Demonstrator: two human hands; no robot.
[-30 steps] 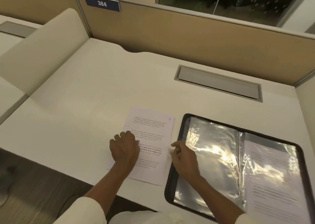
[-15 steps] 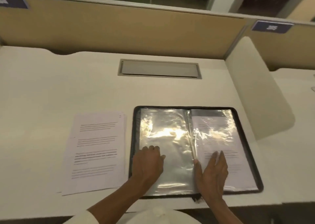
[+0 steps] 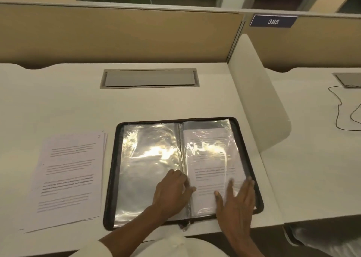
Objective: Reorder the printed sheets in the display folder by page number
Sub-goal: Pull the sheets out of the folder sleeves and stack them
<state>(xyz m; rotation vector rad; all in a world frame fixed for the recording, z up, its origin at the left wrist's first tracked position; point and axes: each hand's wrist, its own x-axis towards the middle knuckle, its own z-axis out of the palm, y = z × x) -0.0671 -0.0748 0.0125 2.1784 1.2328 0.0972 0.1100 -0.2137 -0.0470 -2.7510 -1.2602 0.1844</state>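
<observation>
Resting flat with fingers straight and spread, the right hand (image 3: 237, 202) presses the lower part of the right-hand sleeve (image 3: 207, 125), where a printed sheet (image 3: 211, 159) sits inside the plastic. The left hand (image 3: 172, 190) lies just beside it at the fold, fingers bent over the spine. Whether they pinch a sleeve edge or merely press on it I cannot tell. Both hands are on the folder (image 3: 111, 178), which lies open near the front edge of the desk (image 3: 58, 104). Its left-hand sleeve (image 3: 146, 168) looks empty under heavy glare.

The likely trouble starts here — the plastic is thin and crinkled, so a sheet dragged out sideways or under a pressing palm could crease or catch at the mouth of the pocket. I can't make out the mouth itself, so pulling the wrong way is a real risk. Glare also hides the page number, and a misread would put the sheet in the wrong slot.

Left of the folder and apart from it, the stack of loose sheets (image 3: 70, 174) is fanned a little, with its near corner close to the desk edge — a brush from the left forearm could slide it off or shuffle it. Farther back are a closed cable hatch (image 3: 149, 78), a divider (image 3: 259, 108) on the right and a plate (image 3: 273, 21) reading 385.
</observation>
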